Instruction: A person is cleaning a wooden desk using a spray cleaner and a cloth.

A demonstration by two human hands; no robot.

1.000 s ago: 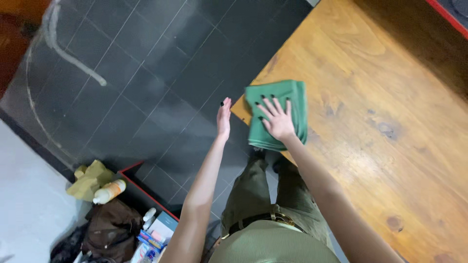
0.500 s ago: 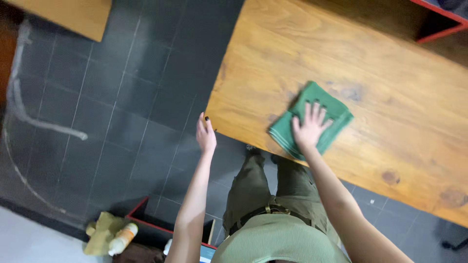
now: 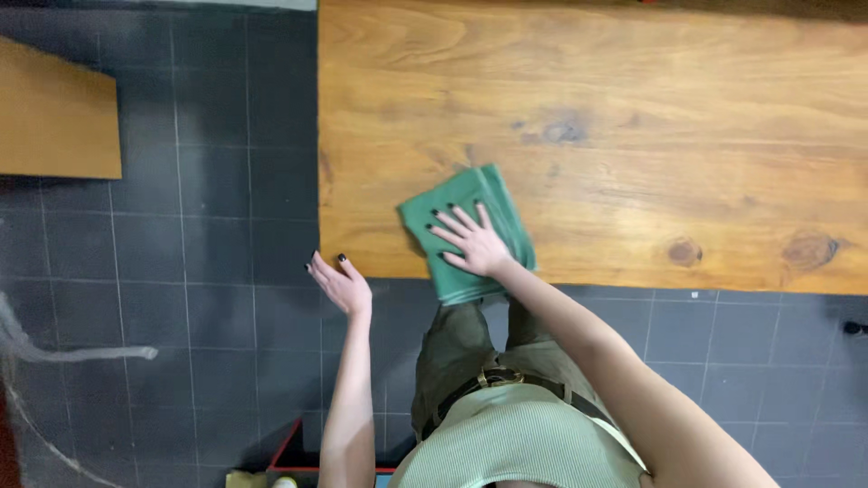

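Head view, looking straight down: the right hand (image 3: 475, 242) lies flat with fingers spread on a folded green cloth (image 3: 466, 233), pressing it against the wooden worktop (image 3: 633, 136) near the front edge, at about seven o'clock of the board; one corner of the cloth overhangs that edge. Its grip is released, palm down, not clenched. The left hand (image 3: 342, 285) hangs open over the dark tiled floor (image 3: 199, 244), just off the worktop's corner, holding nothing. Wiping appears to be the step in hand; the next stroke calls for steady downward pressure while sliding toward twelve or three o'clock.
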